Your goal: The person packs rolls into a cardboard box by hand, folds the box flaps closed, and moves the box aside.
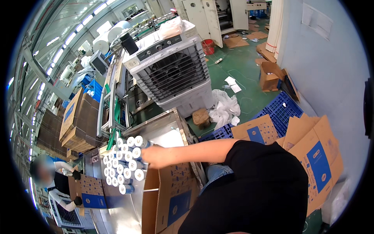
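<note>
The person's right hand (pixel 154 156) is reaching out over a metal table (pixel 163 130) toward a cluster of white-capped bottles (pixel 122 163) that are lying on their sides, caps facing the camera. The hand is resting at the right edge of the cluster, touching the nearest bottles, with its fingers curled around one or two of them; the exact closure of the grasp is hard to tell because the fingers are partly hidden behind the caps. The left hand is not showing anywhere in the view; the person's black-sleeved shoulder (pixel 265 183) is filling the lower right.

An open cardboard carton (pixel 171 195) with blue printing is standing just beside the bottles, below the reaching forearm, its flaps spread. A conveyor rail (pixel 111 105) is running down toward the top of the bottle cluster, feeding from the machinery behind.

A large grey air cooler (pixel 171 70) is standing behind the table, near its far edge. A stack of flattened cartons (pixel 78 121) is lying to the left of the rail, and more flat cartons (pixel 311 152) are leaning against the wall on the right, over a blue plastic pallet (pixel 278 111). Crumpled white sheeting (pixel 225 109) is lying on the green floor (pixel 241 62). At the far left, another person (pixel 54 183) in dark gloves is handling a carton.
</note>
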Action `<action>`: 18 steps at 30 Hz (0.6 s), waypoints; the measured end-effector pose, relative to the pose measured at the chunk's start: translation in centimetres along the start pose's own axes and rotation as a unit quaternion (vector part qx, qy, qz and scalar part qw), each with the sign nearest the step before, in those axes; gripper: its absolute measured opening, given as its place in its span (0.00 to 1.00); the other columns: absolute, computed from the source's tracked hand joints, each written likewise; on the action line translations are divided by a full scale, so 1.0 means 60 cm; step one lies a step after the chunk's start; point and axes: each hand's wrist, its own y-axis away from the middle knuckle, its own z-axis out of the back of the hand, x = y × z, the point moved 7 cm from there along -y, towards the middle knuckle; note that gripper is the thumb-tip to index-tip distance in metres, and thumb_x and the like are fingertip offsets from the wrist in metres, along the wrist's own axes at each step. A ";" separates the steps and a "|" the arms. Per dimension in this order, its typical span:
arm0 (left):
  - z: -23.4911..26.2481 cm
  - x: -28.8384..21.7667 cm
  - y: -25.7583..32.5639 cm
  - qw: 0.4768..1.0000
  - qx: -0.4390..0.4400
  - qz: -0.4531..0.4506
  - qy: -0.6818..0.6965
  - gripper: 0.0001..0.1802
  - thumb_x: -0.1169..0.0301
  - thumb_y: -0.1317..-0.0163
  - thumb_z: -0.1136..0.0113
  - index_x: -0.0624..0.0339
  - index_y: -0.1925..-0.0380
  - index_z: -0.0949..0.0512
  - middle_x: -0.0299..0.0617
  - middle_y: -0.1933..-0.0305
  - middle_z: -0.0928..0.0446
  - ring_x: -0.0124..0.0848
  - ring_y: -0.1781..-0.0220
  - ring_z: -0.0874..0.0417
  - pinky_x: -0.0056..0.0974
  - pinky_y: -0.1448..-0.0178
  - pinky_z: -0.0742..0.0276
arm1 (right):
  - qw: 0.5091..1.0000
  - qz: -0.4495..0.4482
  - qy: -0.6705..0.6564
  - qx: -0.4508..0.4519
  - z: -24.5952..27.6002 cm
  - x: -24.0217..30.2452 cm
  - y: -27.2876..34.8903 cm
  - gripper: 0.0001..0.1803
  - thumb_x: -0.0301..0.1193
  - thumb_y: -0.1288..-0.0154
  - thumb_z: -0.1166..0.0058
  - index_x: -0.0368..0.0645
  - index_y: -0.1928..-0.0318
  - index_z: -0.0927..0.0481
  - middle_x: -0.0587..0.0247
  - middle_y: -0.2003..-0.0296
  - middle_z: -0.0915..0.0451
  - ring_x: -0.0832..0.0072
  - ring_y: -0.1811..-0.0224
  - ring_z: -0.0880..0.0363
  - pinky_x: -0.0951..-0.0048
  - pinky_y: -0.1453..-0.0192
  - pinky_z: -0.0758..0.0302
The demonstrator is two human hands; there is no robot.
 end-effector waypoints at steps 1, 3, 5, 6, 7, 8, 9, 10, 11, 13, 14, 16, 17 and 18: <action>0.001 0.006 0.008 1.000 -0.007 0.004 -0.002 0.23 0.52 0.44 0.46 0.63 0.70 0.19 0.56 0.73 0.23 0.48 0.69 0.22 0.49 0.61 0.30 | 0.999 -0.022 0.039 -0.008 0.011 -0.016 -0.002 0.13 0.33 0.53 0.44 0.32 0.76 0.22 0.49 0.69 0.23 0.51 0.66 0.24 0.60 0.60 0.25; 0.001 0.004 0.023 0.997 -0.058 -0.017 0.044 0.20 0.56 0.43 0.46 0.64 0.71 0.19 0.55 0.74 0.23 0.49 0.71 0.23 0.49 0.63 0.29 | 0.978 -0.058 0.151 0.132 0.004 -0.020 -0.016 0.18 0.41 0.55 0.38 0.36 0.75 0.20 0.53 0.69 0.22 0.55 0.61 0.25 0.57 0.62 0.27; -0.012 -0.002 0.039 0.984 -0.067 -0.114 0.120 0.16 0.61 0.42 0.47 0.65 0.70 0.20 0.55 0.72 0.22 0.51 0.68 0.22 0.48 0.60 0.28 | 0.940 -0.035 0.280 0.189 0.043 0.022 -0.020 0.22 0.48 0.60 0.35 0.40 0.73 0.18 0.60 0.70 0.20 0.62 0.55 0.28 0.57 0.61 0.30; -0.001 -0.022 0.040 0.972 -0.080 -0.118 0.187 0.16 0.62 0.41 0.48 0.65 0.70 0.20 0.56 0.72 0.22 0.51 0.67 0.22 0.48 0.59 0.28 | 0.929 -0.043 0.308 0.202 0.035 -0.001 -0.016 0.25 0.53 0.62 0.34 0.44 0.72 0.17 0.66 0.70 0.20 0.66 0.51 0.32 0.58 0.58 0.34; 0.007 -0.027 0.046 0.956 -0.098 -0.117 0.249 0.16 0.63 0.41 0.49 0.65 0.70 0.20 0.56 0.71 0.22 0.51 0.65 0.22 0.48 0.57 0.28 | 0.939 -0.046 0.282 0.193 0.034 -0.014 -0.017 0.28 0.56 0.60 0.36 0.40 0.74 0.17 0.62 0.74 0.20 0.63 0.58 0.25 0.58 0.63 0.30; -0.083 0.049 0.049 0.980 0.059 -0.042 0.183 0.19 0.60 0.39 0.49 0.63 0.57 0.22 0.58 0.56 0.23 0.49 0.48 0.25 0.47 0.43 0.33 | 0.947 -0.054 0.216 0.232 0.029 -0.031 -0.023 0.30 0.57 0.59 0.37 0.38 0.76 0.18 0.58 0.77 0.20 0.60 0.64 0.23 0.58 0.66 0.28; -0.077 0.037 0.055 0.980 0.036 -0.045 0.190 0.15 0.64 0.41 0.50 0.64 0.61 0.22 0.56 0.61 0.23 0.48 0.55 0.25 0.47 0.49 0.33 | 0.947 -0.066 0.154 0.275 0.027 -0.045 -0.026 0.32 0.58 0.59 0.37 0.35 0.77 0.19 0.55 0.79 0.21 0.57 0.69 0.21 0.58 0.69 0.26; -0.069 0.021 0.058 0.979 0.013 -0.049 0.197 0.12 0.68 0.43 0.51 0.64 0.66 0.23 0.54 0.67 0.24 0.47 0.62 0.26 0.47 0.54 0.32 | 0.948 -0.025 0.159 0.275 0.029 -0.046 -0.030 0.34 0.58 0.56 0.39 0.33 0.79 0.21 0.49 0.82 0.22 0.51 0.76 0.21 0.59 0.72 0.25; -0.059 0.008 0.062 0.978 -0.013 -0.051 0.200 0.10 0.72 0.44 0.52 0.64 0.71 0.23 0.52 0.72 0.24 0.46 0.68 0.26 0.48 0.60 0.32 | 0.956 -0.014 0.147 0.255 0.022 -0.044 -0.030 0.33 0.58 0.55 0.40 0.33 0.79 0.21 0.49 0.81 0.22 0.51 0.75 0.21 0.58 0.72 0.25; -0.033 -0.012 0.057 0.963 -0.074 -0.108 0.235 0.09 0.79 0.51 0.57 0.62 0.75 0.25 0.49 0.76 0.27 0.45 0.71 0.29 0.46 0.62 0.33 | 0.970 0.011 0.123 0.209 0.017 -0.030 -0.033 0.32 0.57 0.52 0.42 0.34 0.80 0.21 0.48 0.81 0.22 0.51 0.74 0.21 0.58 0.71 0.24; -0.001 -0.033 0.047 0.954 -0.088 -0.147 0.246 0.09 0.80 0.51 0.57 0.62 0.75 0.25 0.49 0.76 0.27 0.44 0.71 0.29 0.46 0.63 0.33 | 0.970 0.031 0.122 0.209 0.022 -0.007 -0.033 0.29 0.53 0.46 0.45 0.34 0.80 0.21 0.49 0.81 0.22 0.51 0.74 0.21 0.57 0.71 0.25; 0.053 -0.058 0.039 0.931 -0.117 -0.224 0.264 0.09 0.81 0.51 0.57 0.61 0.75 0.25 0.48 0.77 0.27 0.43 0.71 0.29 0.44 0.63 0.33 | 0.969 0.062 0.144 0.191 0.010 0.023 -0.033 0.27 0.50 0.44 0.47 0.35 0.80 0.21 0.49 0.81 0.22 0.51 0.75 0.22 0.56 0.71 0.25; 0.036 -0.058 0.024 0.917 -0.059 -0.309 0.244 0.10 0.80 0.48 0.56 0.62 0.73 0.24 0.49 0.74 0.26 0.45 0.69 0.27 0.43 0.61 0.32 | 0.968 0.079 0.152 0.182 -0.001 0.043 -0.037 0.26 0.48 0.43 0.48 0.35 0.80 0.21 0.49 0.81 0.23 0.51 0.75 0.22 0.56 0.71 0.25; 0.005 -0.065 0.016 0.891 0.003 -0.393 0.227 0.10 0.80 0.44 0.56 0.62 0.71 0.23 0.51 0.72 0.24 0.46 0.67 0.26 0.41 0.59 0.31 | 0.966 0.085 0.134 0.203 -0.014 0.059 -0.035 0.23 0.44 0.41 0.52 0.36 0.80 0.20 0.50 0.81 0.22 0.51 0.75 0.22 0.56 0.71 0.25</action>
